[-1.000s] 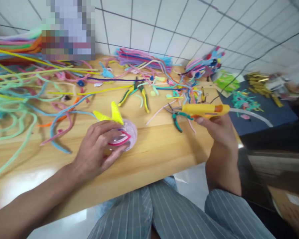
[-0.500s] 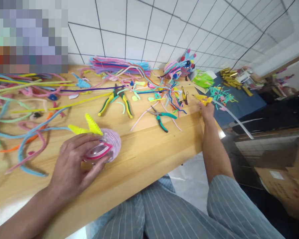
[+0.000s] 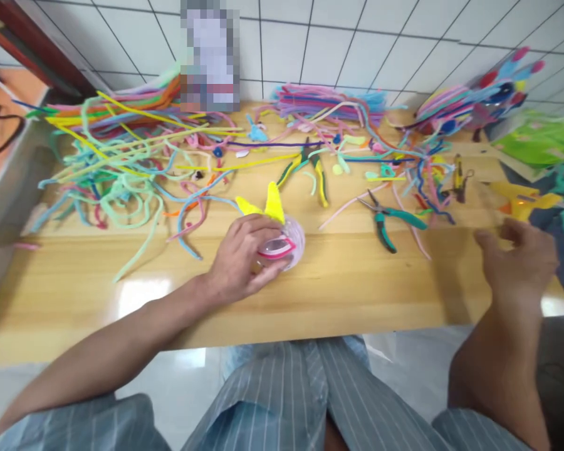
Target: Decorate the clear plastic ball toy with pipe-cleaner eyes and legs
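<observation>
Near the middle of the table, my left hand (image 3: 244,257) is closed around a ball-shaped craft figure (image 3: 297,241). Lilac pipe cleaner is wound over it, two yellow ear shapes (image 3: 273,203) rise from its top, and a pink-edged oval shows on the side facing me. Part of the figure is hidden under my fingers. At the right end, a yellow hot glue gun (image 3: 521,199) lies by the table edge. My right hand (image 3: 519,260) is just on the near side of it, thumb and fingers apart, with nothing in the grasp.
Teal-handled pliers (image 3: 388,219) and yellow-green pliers (image 3: 305,169) lie between my hands. Loose pipe cleaners (image 3: 126,194) spread over the left. A pipe-cleaner bundle (image 3: 329,106) and a striped craft figure (image 3: 470,103) line the tiled wall. A green packet (image 3: 536,144) sits far right.
My right hand has let go of the glue gun and drawn back towards me. My left hand still holds the figure. The view has swung left and levelled.
</observation>
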The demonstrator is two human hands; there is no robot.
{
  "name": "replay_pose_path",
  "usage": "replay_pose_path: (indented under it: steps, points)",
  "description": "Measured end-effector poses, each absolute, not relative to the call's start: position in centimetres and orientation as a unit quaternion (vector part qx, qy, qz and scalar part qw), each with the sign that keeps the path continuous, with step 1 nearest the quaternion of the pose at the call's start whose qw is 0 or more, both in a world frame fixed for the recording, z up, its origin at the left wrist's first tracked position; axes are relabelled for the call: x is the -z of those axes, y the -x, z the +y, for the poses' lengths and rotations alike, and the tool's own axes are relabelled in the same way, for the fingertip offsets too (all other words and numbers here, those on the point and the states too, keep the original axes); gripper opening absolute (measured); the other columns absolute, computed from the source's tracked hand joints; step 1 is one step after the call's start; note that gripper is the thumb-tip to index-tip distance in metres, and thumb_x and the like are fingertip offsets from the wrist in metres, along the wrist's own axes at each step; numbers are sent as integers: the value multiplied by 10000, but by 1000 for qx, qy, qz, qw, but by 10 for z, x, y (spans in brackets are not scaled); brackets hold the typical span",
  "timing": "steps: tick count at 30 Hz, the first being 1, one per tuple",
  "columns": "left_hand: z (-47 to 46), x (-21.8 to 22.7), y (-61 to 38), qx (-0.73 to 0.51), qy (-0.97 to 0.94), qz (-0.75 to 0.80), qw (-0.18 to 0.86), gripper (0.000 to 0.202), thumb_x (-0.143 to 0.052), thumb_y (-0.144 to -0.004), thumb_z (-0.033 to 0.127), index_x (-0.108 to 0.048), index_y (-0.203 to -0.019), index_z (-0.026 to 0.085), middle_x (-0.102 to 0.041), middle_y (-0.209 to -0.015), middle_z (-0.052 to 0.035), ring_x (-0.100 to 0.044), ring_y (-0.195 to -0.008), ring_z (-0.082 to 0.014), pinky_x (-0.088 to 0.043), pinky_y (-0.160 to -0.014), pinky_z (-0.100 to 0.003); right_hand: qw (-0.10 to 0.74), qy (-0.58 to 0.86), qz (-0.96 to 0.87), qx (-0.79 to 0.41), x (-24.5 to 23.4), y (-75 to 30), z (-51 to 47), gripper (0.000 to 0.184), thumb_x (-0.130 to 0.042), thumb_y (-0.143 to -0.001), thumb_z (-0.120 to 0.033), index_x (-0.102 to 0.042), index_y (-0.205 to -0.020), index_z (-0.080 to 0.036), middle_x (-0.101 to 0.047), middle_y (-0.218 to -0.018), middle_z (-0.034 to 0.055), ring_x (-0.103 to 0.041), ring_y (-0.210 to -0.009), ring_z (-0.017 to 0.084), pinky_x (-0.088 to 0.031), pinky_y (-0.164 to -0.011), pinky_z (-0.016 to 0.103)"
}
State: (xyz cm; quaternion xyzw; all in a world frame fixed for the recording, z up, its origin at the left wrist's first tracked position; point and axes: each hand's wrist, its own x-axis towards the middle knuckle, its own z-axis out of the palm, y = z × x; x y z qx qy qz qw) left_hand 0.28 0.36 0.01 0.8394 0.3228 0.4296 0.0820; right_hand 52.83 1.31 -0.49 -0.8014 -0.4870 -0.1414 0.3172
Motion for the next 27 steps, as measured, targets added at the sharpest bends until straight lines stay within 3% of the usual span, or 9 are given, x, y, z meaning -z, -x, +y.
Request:
replay_pose_path:
  steps: [4,6,11,15,27]
  points:
    - [3,0,-3,-439,-836,317,90,484,-813,-947,315,-550,-1343,224,-758,-1264,-131,-723,-1193,-281,-559,-1038,-481,358,631,-688,22,-31,-417,-10,251,-814,-904,-368,-816,-1133,-265,-831,-1106,130,-782,-1014,301,-590,-981,477]
    - [3,-1,-3,-440,-837,312,90,467,-806,-951,301,-553,-1335,219,-757,-1260,-135,-719,-1198,-280,-556,-1037,-475,372,507,-777,-24,-50,-365,-11,274,-800,-942,-274,-794,-1215,-284,-836,-1162,101,-787,-1087,281,-604,-1000,443]
    - [3,1,-3,-433,-842,311,84,438,-779,-973,311,-551,-1339,230,-747,-1279,-135,-700,-1228,-286,-547,-1053,-481,315,359,-873,-98,-65,-288,1,364,-736,-1009,-273,-729,-1373,-294,-801,-1240,95,-763,-1114,275,-615,-1020,477]
    - [4,5,-2,-435,-841,310,82,422,-753,-992,356,-547,-1345,246,-751,-1285,-129,-700,-1221,-287,-544,-1056,-486,335,295,-886,-127,-49,-268,11,393,-717,-1030,-295,-707,-1423,-296,-787,-1229,97,-751,-1107,258,-622,-992,457]
    - [4,5,-2,-435,-847,298,66,422,-747,-998,340,-560,-1353,207,-737,-1287,-164,-689,-1217,-287,-549,-1059,-476,331,261,-896,-140,-27,-256,11,411,-678,-1053,-284,-679,-1464,-298,-772,-1289,113,-753,-1146,269,-643,-979,462]
